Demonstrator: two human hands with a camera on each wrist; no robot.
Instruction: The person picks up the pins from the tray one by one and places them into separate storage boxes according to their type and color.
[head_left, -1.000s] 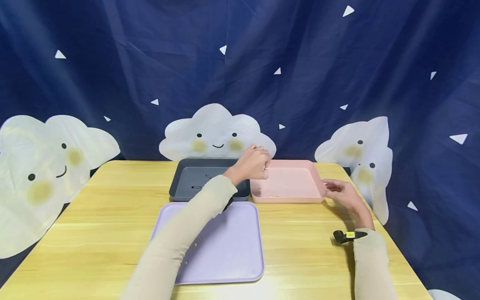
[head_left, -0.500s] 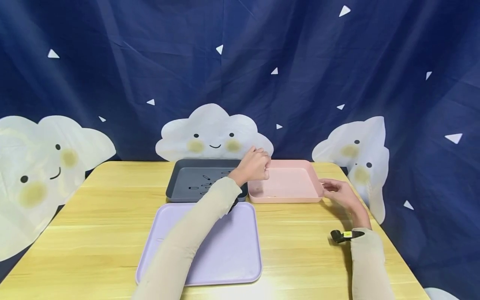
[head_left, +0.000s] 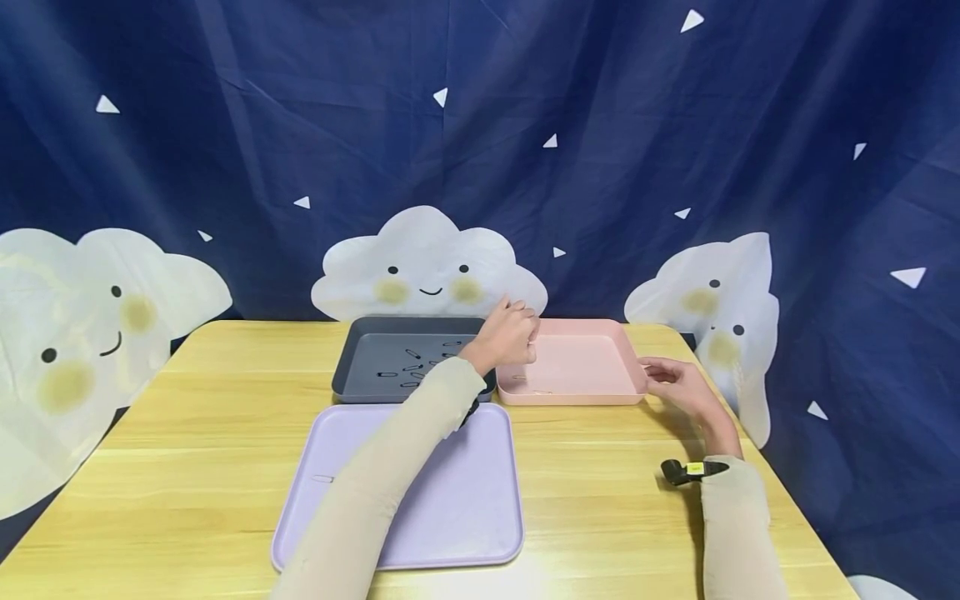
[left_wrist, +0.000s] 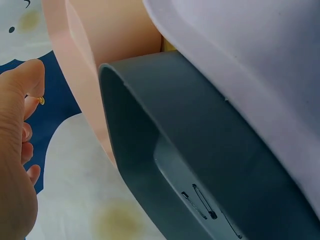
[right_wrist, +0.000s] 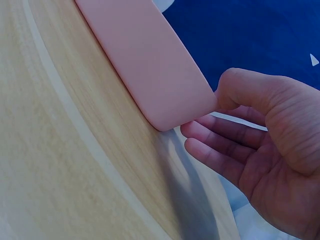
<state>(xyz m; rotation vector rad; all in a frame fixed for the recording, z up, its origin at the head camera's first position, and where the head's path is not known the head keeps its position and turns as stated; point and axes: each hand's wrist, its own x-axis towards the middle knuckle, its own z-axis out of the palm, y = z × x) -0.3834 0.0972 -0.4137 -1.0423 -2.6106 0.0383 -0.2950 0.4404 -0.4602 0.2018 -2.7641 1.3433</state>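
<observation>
My left hand (head_left: 508,335) is raised over the place where the dark and pink trays meet. Its thumb and index finger pinch a small gold piece (left_wrist: 41,100), which looks like the end of a safety pin; the rest is hidden in the fingers. Below lies the pink tray (head_left: 577,400), with a few gold safety pins (head_left: 519,377) near its left front. My right hand (head_left: 678,385) holds that tray at its right end, thumb and index finger at the rim corner. Several black safety pins (head_left: 387,374) lie in the dark grey tray (head_left: 347,367).
A lilac tray (head_left: 465,517) stands in front of the dark one, partly covered by the left sleeve. One thin metal safety pin (head_left: 323,478) lies on its left side. A blue curtain with clouds (head_left: 431,258) hangs behind the wooden table (head_left: 600,500).
The head view has shifted slightly. My left forearm has moved a little right, and more black pins show in the dark tray. The right hand stays at the pink tray.
</observation>
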